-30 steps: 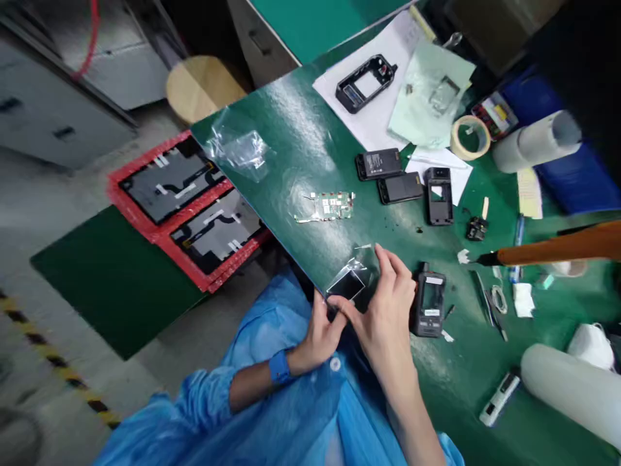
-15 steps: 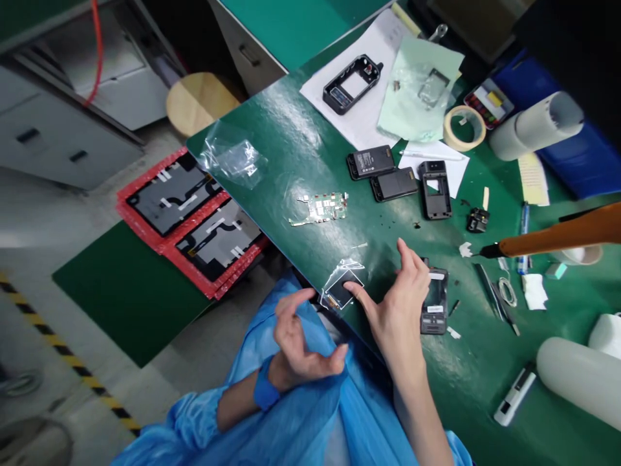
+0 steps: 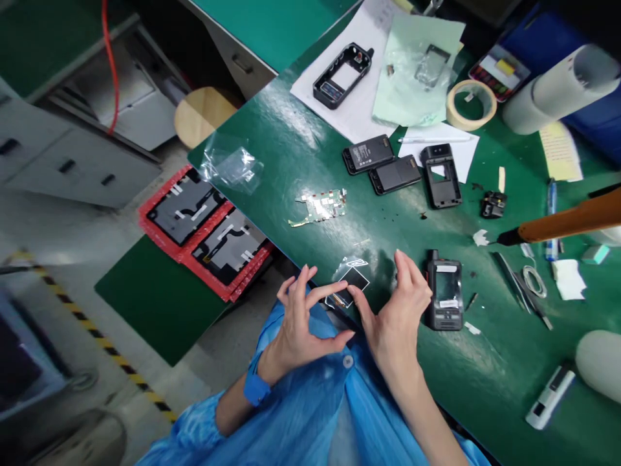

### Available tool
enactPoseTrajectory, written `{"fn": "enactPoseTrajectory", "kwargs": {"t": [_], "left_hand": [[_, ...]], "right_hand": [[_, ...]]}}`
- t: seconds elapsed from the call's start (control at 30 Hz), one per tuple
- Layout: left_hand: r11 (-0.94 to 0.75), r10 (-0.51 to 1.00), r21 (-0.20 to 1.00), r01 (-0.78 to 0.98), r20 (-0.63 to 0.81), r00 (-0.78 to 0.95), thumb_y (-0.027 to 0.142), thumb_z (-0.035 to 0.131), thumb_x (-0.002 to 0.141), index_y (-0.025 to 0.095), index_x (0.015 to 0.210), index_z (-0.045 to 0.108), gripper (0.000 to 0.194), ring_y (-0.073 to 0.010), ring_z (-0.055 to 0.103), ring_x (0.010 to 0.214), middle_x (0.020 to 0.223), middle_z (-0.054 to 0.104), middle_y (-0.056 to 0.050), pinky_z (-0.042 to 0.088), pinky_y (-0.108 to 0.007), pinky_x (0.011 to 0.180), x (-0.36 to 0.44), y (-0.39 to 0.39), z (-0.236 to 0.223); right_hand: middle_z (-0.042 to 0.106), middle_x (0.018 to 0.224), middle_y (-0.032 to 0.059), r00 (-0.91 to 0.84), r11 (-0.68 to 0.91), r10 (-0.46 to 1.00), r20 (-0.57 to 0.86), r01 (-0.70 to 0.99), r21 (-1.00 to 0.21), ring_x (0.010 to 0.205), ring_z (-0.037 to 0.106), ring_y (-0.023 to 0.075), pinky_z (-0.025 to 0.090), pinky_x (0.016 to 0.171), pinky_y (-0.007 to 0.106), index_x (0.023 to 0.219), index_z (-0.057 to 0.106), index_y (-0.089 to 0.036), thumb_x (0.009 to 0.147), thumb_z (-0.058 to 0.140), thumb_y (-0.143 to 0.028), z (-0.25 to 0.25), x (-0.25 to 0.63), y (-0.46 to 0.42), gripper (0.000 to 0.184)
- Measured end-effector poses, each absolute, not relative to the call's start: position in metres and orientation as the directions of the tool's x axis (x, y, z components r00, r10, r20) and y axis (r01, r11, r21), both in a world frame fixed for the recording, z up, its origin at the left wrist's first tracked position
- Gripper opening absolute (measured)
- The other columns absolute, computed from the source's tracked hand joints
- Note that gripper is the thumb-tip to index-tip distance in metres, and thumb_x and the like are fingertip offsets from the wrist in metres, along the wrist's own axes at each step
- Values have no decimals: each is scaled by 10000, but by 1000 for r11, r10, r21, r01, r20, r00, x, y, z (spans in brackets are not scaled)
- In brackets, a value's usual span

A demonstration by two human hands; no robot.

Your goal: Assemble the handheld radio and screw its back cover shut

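We see the white cylinder [image 3: 601, 364] and the orange-handled tool [image 3: 572, 217] cut off at the right edge; the battery label's print [image 3: 366, 154] is too small for us to read.

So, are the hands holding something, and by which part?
Nothing looks gripped; the left hand and right hand meet over the black rectangular screen lying on the green table.

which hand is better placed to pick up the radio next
Probably the right: the right hand is just beside the radio. The left hand is farther off, with the right hand between, and one fingertip is at the small screen.
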State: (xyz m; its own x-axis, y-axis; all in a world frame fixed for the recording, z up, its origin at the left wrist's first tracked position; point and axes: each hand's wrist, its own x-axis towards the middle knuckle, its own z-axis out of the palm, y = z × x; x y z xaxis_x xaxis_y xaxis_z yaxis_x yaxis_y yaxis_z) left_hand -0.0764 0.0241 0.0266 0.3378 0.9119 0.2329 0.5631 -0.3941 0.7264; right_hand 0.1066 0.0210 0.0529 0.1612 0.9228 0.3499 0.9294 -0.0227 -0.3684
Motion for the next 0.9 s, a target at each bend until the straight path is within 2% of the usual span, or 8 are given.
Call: {"fn": "enactPoseTrajectory", "kwargs": {"t": [0.2, 0.37, 0.57, 0.73, 0.83, 0.9], "left_hand": [[-389, 913, 726, 567, 222, 342, 651, 857, 932, 194, 1848, -52, 1368, -392, 652, 1496, 1362, 869, -119, 328, -553, 1242, -78, 26, 26], [-401, 906, 727, 558, 224, 359, 699, 880, 886, 195, 1847, -47, 1428, -395, 642, 1508, 1372, 864, -128, 337, -554, 1245, -81, 26, 24], [-386, 911, 719, 577, 201, 359, 777, 888, 837, 179, 1837, -93, 1523, -419, 622, 1532, 1343, 870, -143, 345, -595, 1266, -82, 24, 18], [-374, 918, 749, 546, 218, 330, 837, 804, 894, 180, 1846, -32, 1428, -399, 621, 1522, 1327, 870, -149, 379, -588, 1255, -82, 22, 14], [-371, 921, 758, 537, 225, 319, 866, 740, 927, 167, 1846, 24, 1358, -395, 616, 1513, 1314, 870, -158, 391, -581, 1241, -82, 21, 14], [-381, 918, 756, 532, 239, 317, 847, 651, 998, 158, 1843, 66, 1237, -386, 609, 1510, 1306, 871, -160, 383, -573, 1235, -82, 21, 15]], "right_hand": [[563, 1597, 240, 154, -6, 935, 321, 909, -418, 1470, 594, 384, 534, 1140, 587, 1847, 159, -257, 1167, 626, -516, 50, 105, 7, 864], [548, 1621, 233, 167, -2, 942, 290, 869, -495, 1484, 582, 395, 527, 1180, 637, 1843, 168, -255, 1129, 655, -629, 51, 103, 1, 941], [546, 1615, 234, 239, -38, 913, 331, 857, -513, 1488, 578, 379, 537, 1175, 628, 1843, 165, -257, 1156, 638, -561, 47, 97, 9, 888], [537, 1630, 236, 198, -10, 938, 285, 836, -549, 1484, 570, 403, 537, 1175, 646, 1852, 156, -257, 1107, 669, -674, 48, 97, 6, 996], [511, 1645, 225, 225, -21, 931, 286, 818, -575, 1526, 539, 393, 527, 1213, 654, 1850, 149, -273, 1129, 674, -589, 48, 100, 5, 946], [483, 1658, 231, 253, -46, 920, 299, 829, -558, 1551, 524, 377, 531, 1229, 652, 1847, 147, -269, 1160, 639, -517, 48, 101, 7, 880]]}}
